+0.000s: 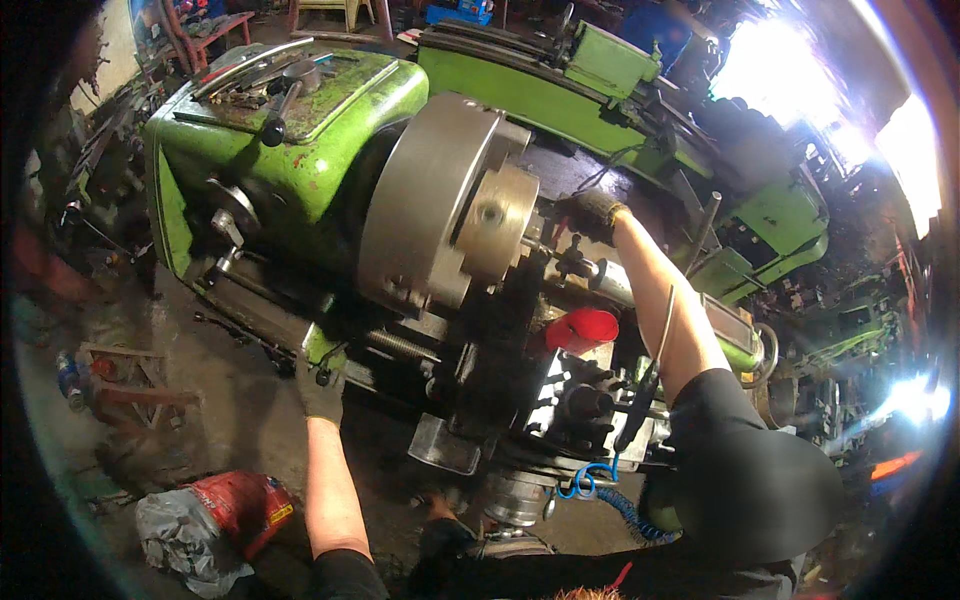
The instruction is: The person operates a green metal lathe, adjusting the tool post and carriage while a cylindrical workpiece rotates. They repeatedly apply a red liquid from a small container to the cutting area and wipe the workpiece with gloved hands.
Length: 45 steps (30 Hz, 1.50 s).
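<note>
Left hand [320, 396] touches lever [323, 376]; red bag [240, 502] has illegible print.

Round, dull-gold workpiece [502, 222] clamped in large grey chuck [425, 195]; small black knob [322, 377] below green headstock [330, 165]

Workshop floor [240, 420]: grey-brown, dirty. Green lathe [265, 190] stands on it. At lower left, red sack [243, 500] lies on floor, crumpled grey plastic bag [183, 530] against its left side. Farther up, low frame [148, 396] rests on floor, blue bottle-like object [70, 382] just left of it. Headstock top [345, 90]: grimy, flat; small loose bits on it, too small to tell. Carriage [543, 405]: bears dark-topped tool post [586, 403]; red cup-shaped container [580, 330], tilted, near post.
</note>
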### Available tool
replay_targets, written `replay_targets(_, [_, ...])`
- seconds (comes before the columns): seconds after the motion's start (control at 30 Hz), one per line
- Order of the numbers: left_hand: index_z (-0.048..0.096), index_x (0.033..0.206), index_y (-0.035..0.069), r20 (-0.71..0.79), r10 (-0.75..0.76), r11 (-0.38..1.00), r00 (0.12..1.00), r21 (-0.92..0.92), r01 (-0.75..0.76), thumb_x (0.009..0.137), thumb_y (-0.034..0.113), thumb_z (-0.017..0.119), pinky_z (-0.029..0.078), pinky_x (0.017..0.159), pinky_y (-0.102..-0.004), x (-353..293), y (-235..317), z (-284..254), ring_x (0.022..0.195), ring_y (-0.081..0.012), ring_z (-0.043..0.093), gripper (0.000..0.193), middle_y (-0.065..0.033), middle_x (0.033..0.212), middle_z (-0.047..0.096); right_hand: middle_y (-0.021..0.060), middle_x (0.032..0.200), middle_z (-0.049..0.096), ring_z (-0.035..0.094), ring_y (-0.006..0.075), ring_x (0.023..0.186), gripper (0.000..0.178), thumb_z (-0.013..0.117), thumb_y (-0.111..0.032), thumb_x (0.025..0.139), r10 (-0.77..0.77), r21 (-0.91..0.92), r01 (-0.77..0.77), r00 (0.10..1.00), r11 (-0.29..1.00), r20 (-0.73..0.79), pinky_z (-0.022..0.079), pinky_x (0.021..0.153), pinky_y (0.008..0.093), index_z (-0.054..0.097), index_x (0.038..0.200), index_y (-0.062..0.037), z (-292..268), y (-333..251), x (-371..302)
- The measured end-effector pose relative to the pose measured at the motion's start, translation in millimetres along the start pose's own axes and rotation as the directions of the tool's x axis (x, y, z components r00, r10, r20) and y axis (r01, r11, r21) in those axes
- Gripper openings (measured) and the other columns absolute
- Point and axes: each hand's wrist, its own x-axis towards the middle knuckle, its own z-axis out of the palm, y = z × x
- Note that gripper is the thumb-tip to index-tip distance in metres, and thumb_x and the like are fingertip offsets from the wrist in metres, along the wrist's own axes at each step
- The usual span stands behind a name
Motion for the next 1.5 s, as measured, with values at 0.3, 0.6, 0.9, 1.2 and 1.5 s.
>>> replay_targets(0.3, [0.052, 0.161, 0.022, -0.125, -0.036, 0.999, 0.992, 0.001, 0.037, 0.098, 0.071, 0.070, 0.043, 0.123, -0.0495, 12, -8, -10, 0.148, -0.0339, 0.045, 0.082, -0.0050, 0.167, 0.043, 0.0097, 0.100, 0.084, 0.079, 0.0299, 0.087, 0.022, 0.073, -0.023, 0.093, -0.132, -0.159, 0.120, 0.989, 0.980, -0.062, 0.060, 0.077, 0.0449, 0.084, 0.110, -0.0133, -10, -21, -1])
replay_targets(0.6, [0.053, 0.162, 0.004, -0.134, 0.173, 0.926, 0.976, 0.358, -0.115, 0.105, 0.031, 0.071, 0.046, 0.123, -0.0491, 71, -62, -66, 0.148, -0.0353, 0.054, 0.065, -0.0171, 0.165, 0.052, 0.0096, 0.094, 0.084, 0.079, 0.0253, 0.084, 0.022, 0.073, -0.030, 0.094, -0.120, -0.308, 0.067, 0.981, 0.949, -0.156, 0.060, 0.075, 0.0423, 0.087, 0.100, -0.0130, 0, -53, 2])
replay_targets(0.9, [0.037, 0.172, 0.004, 0.193, 0.212, -0.642, 0.958, 0.766, -0.012, 0.108, 0.030, 0.066, 0.053, 0.117, -0.0532, -4, -143, -137, 0.149, -0.0447, 0.055, 0.075, -0.0226, 0.170, 0.049, 0.0042, 0.091, 0.077, 0.069, 0.0159, 0.074, 0.019, 0.068, -0.023, 0.106, 0.326, 0.779, -0.015, 0.913, 0.627, -0.245, 0.054, 0.062, 0.0325, 0.081, 0.111, -0.0101, -17, -77, -103])
replay_targets(1.2, [0.068, 0.142, 0.004, 0.119, 0.053, -0.330, 0.991, 0.939, -0.095, 0.107, 0.039, 0.066, 0.057, 0.105, -0.0543, -71, -93, -29, 0.131, -0.0449, 0.067, 0.050, -0.0243, 0.151, 0.066, 0.0045, 0.099, 0.079, 0.070, 0.0102, 0.080, 0.029, 0.072, -0.026, 0.103, 0.362, 0.585, 0.082, 0.714, 0.806, -0.599, 0.052, 0.065, 0.0256, 0.077, 0.123, -0.0040, -31, -40, -296])
replay_targets(1.5, [0.075, 0.136, 0.003, 0.803, -0.029, 0.229, 0.596, 0.585, -0.778, 0.107, 0.023, 0.068, 0.057, 0.100, -0.0424, -180, -17, 313, 0.114, -0.0389, 0.076, 0.035, -0.0231, 0.123, 0.079, 0.0120, 0.105, 0.076, 0.074, 0.0228, 0.097, 0.028, 0.075, -0.018, 0.097, 0.186, 0.416, 0.088, 0.797, 0.905, -0.574, 0.059, 0.089, 0.0364, 0.076, 0.121, -0.0022, 23, -32, -365])
